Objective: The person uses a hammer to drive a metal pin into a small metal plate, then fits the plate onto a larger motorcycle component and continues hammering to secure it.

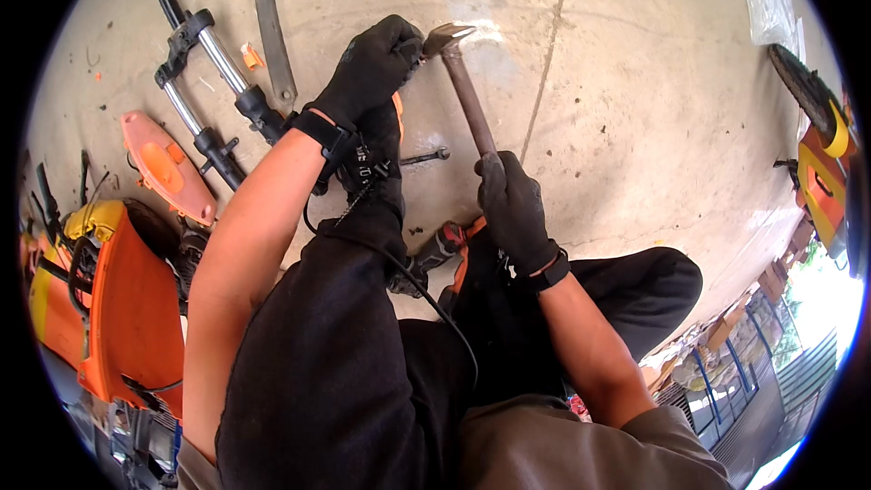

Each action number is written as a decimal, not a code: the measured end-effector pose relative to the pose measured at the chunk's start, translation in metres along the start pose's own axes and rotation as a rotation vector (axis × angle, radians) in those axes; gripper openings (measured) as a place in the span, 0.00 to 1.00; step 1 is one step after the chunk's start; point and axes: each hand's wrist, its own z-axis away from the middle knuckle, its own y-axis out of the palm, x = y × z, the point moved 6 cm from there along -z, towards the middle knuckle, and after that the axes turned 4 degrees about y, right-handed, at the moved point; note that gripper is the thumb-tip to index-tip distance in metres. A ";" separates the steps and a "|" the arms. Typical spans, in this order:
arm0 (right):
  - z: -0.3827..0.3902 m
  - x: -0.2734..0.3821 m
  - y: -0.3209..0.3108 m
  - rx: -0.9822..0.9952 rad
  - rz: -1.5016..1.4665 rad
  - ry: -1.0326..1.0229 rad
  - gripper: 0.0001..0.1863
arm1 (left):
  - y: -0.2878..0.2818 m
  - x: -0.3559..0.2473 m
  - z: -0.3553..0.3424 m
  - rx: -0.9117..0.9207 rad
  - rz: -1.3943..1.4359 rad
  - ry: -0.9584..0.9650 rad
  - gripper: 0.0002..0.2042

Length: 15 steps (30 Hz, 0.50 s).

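Looks mid-job: nothing visibly finished, and what's left can't be read from here. Hammer [469, 102] is up over the floor [626, 82], its head right by the left hand [376, 63]. Left fingers curled shut; can't tell if they grip or touch anything. Right hand [513, 213]: fingers clamped round the handle's lower end.
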 end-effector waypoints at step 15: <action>-0.001 0.005 -0.005 0.000 -0.088 0.026 0.14 | -0.015 -0.026 -0.029 0.165 -0.415 0.202 0.07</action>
